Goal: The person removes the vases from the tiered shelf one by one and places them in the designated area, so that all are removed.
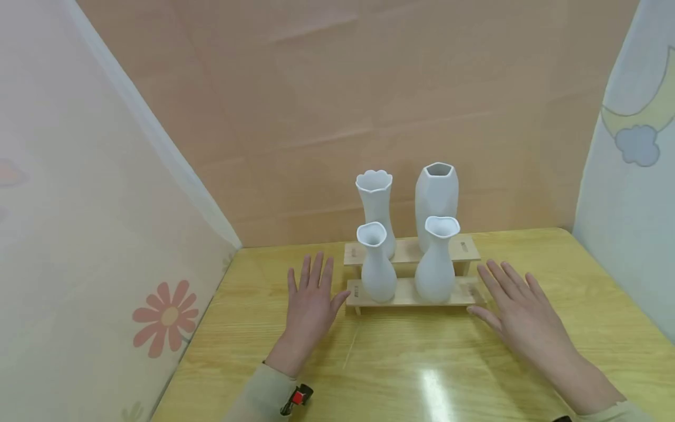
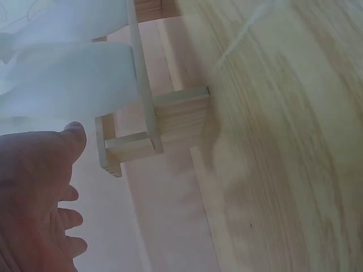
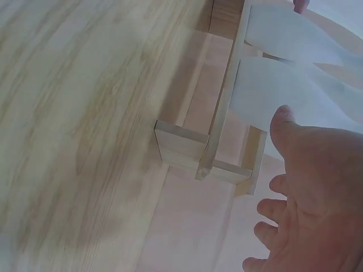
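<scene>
Several white vases stand upright on a two-tier wooden rack. On the lower tier are two narrow-necked vases, one at left and one at right. Behind, on the upper tier, a scalloped-rim vase stands left of a taller faceted vase. My left hand is spread flat beside the rack's left end, its thumb close to the lower tier. At the opposite end my right hand is spread likewise, fingers straight. Neither hand holds anything; whether the thumbs touch the rack I cannot tell.
The rack stands toward the back of a wood-grain table. A peach-coloured cloth wall rises behind it. Pale printed panels close in the left side and the right side.
</scene>
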The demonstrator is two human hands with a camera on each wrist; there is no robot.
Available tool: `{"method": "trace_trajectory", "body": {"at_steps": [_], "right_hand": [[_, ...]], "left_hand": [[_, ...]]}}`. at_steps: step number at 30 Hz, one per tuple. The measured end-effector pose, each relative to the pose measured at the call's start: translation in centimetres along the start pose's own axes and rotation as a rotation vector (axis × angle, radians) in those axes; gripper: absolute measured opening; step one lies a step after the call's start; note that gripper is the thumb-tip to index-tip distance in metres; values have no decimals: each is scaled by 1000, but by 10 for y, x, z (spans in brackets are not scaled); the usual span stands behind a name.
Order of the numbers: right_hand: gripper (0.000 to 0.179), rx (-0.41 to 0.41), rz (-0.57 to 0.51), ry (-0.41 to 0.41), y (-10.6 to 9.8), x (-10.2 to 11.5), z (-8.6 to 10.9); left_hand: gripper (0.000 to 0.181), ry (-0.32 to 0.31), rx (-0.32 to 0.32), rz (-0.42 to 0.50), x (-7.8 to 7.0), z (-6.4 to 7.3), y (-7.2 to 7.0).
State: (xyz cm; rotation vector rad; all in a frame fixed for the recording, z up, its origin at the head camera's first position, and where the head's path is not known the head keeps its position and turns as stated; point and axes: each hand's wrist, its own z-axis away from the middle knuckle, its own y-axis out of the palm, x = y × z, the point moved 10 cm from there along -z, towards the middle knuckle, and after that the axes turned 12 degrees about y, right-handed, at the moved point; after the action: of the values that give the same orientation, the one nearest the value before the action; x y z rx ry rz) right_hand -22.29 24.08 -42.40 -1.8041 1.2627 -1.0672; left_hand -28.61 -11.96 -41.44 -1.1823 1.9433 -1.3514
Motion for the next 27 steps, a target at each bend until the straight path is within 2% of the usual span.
{"method": "trace_trajectory", "body": {"at_steps": [7, 13, 24, 27], "right_hand": [[89, -6, -28, 10, 1, -3, -1], [89, 6, -69, 18, 7, -6, -4], [87, 38, -179, 64, 13, -6, -3], [88, 72, -208, 106, 16, -8, -4]], "left_hand": [[85, -34, 0, 78, -3, -5, -5], [87, -68, -34, 155, -8, -10, -11], [87, -73, -101, 274, -19, -23, -25], [88, -75, -118, 301, -22, -25, -29]]}}
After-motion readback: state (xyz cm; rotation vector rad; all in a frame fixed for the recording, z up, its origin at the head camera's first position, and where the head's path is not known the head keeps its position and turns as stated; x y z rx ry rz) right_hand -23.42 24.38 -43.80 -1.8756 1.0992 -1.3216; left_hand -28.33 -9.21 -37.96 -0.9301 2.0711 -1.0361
